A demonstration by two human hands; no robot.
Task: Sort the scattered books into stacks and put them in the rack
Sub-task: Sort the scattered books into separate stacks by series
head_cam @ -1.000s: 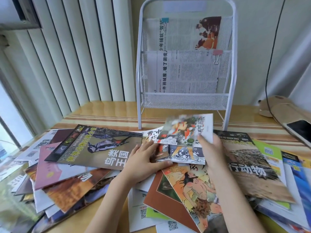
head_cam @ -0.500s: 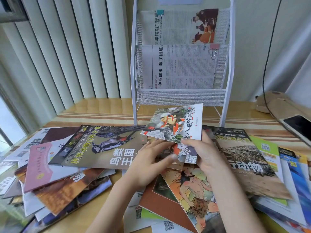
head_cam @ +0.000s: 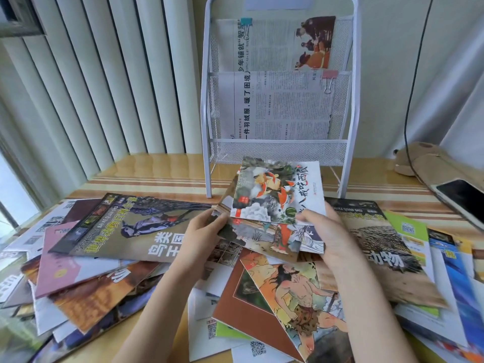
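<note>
Phone (head_cam: pixel 463 199) (beside plush toy (head_cam: pixel 419 161)) right of rack (head_cam: pixel 351 106)

we count two hands, the left hand (head_cam: pixel 201 231) and the right hand (head_cam: pixel 332 237), sharing a small sheaf of picture books (head_cam: pixel 275 205) in which we can tell at least two covers apart, though the exact number is hidden. we count one white mesh rack (head_cam: pixel 277 150) with two newspapers (head_cam: pixel 277 106) in it and two binder clips (head_cam: pixel 328 77), plus one phone (head_cam: pixel 463 197), one black cable (head_cam: pixel 411 87) and one plush toy (head_cam: pixel 424 158). the scattered books (head_cam: pixel 136 226) on the table overlap too much for an exact count, but we make out well over a dozen.
</note>
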